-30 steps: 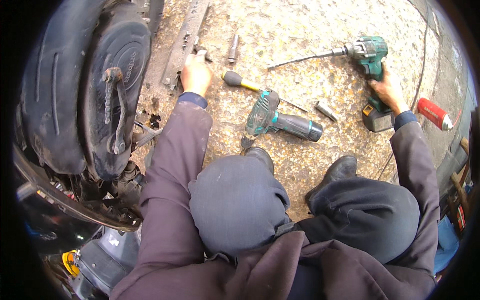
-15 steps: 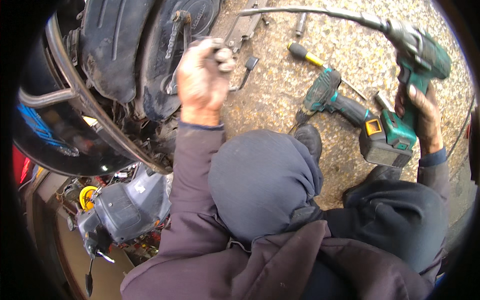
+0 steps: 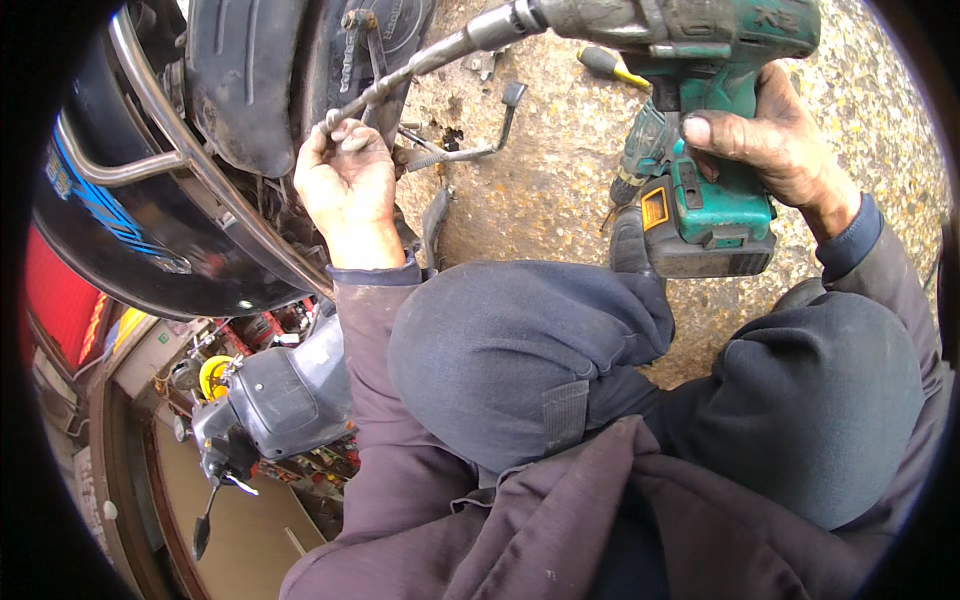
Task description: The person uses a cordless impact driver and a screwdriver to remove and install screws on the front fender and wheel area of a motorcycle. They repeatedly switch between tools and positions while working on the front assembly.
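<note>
My right hand (image 3: 785, 150) grips the handle of a green cordless impact wrench (image 3: 725, 100), its nose toward the left. From that nose a long metal extension bar (image 3: 440, 55) slopes down to the left. My left hand (image 3: 350, 190) is closed, thumb and fingers around the bar's far end; whether a small part sits there too, I cannot tell. That end is in front of the dark engine cover (image 3: 375, 40) of a motorbike, near a crank arm. Beneath the wrench a second cordless drill (image 3: 645, 150) lies on the ground, partly hidden.
A foot lever (image 3: 490, 145) sticks out beside my left hand. On the pebbled ground lies a yellow-and-black screwdriver (image 3: 605, 65). The bike's curved metal guard bar (image 3: 200, 215) runs along the left. Behind it stands a grey scooter (image 3: 280, 395). My bent knees (image 3: 500, 360) are close below the tools.
The impact wrench has come left and nearer, over the drill on the ground. My left hand has moved left and down a little, and its fingers now meet the bar's tip.
</note>
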A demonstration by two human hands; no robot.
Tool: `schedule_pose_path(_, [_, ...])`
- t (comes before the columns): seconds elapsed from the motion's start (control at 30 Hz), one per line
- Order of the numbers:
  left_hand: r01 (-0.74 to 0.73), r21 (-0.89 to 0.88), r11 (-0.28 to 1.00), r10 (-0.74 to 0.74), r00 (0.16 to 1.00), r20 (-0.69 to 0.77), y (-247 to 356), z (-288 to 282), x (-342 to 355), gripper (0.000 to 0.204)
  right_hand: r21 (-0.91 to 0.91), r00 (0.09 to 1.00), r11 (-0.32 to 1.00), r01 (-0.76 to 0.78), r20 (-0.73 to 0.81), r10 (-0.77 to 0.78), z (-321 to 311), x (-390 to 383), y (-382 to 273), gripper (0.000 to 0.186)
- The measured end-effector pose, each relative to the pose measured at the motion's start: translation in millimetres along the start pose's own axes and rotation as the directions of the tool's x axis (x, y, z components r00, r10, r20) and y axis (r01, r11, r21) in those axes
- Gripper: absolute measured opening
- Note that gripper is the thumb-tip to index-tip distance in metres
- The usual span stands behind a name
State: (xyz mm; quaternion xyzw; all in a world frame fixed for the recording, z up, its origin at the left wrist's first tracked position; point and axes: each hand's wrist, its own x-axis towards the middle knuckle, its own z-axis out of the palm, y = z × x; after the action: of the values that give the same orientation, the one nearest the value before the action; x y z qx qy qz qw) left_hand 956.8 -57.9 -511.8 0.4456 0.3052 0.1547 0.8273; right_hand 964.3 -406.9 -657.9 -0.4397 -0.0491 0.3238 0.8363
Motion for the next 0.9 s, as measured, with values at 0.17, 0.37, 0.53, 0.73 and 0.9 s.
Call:
schedule_pose_path(0.17, [-0.029, 0.024, 0.999, 0.028, 1.000, 0.014, -0.7, 2.4, -1.7, 0.012, -0.168, 1.000, 0.985, -0.024, 0.010, 0.026, 1.9, 3.8, -1.5, 0.053])
schedule_pose_path(0.37, [-0.051, 0.084, 0.995, 0.061, 0.992, -0.115, 3.9, 7.7, 4.0, 0.015, -0.386, 0.879, 0.798, 0.462, 0.320, -0.354, 5.4, 6.6, 18.3, 0.042])
schedule_pose_path(0.53, [-0.005, 0.153, 0.988, 0.021, 0.994, -0.108, 10.0, 5.1, 12.0, 0.017, -0.271, 0.671, 0.614, 0.741, 0.304, -0.676, 17.2, 27.7, 42.4, 0.057])
schedule_pose_path(0.73, [-0.113, 0.346, 0.931, 0.131, 0.991, -0.029, 6.7, 4.3, 16.2, 0.018, -0.229, 0.695, 0.659, 0.717, 0.314, -0.647, 30.7, 39.2, 36.2, 0.051])
schedule_pose_path(0.9, [-0.154, 0.535, 0.831, 0.226, 0.972, -0.071, 5.8, 2.4, 20.4, 0.016, -0.253, 0.664, 0.615, 0.747, 0.339, -0.666, 44.0, 56.7, 33.5, 0.043])
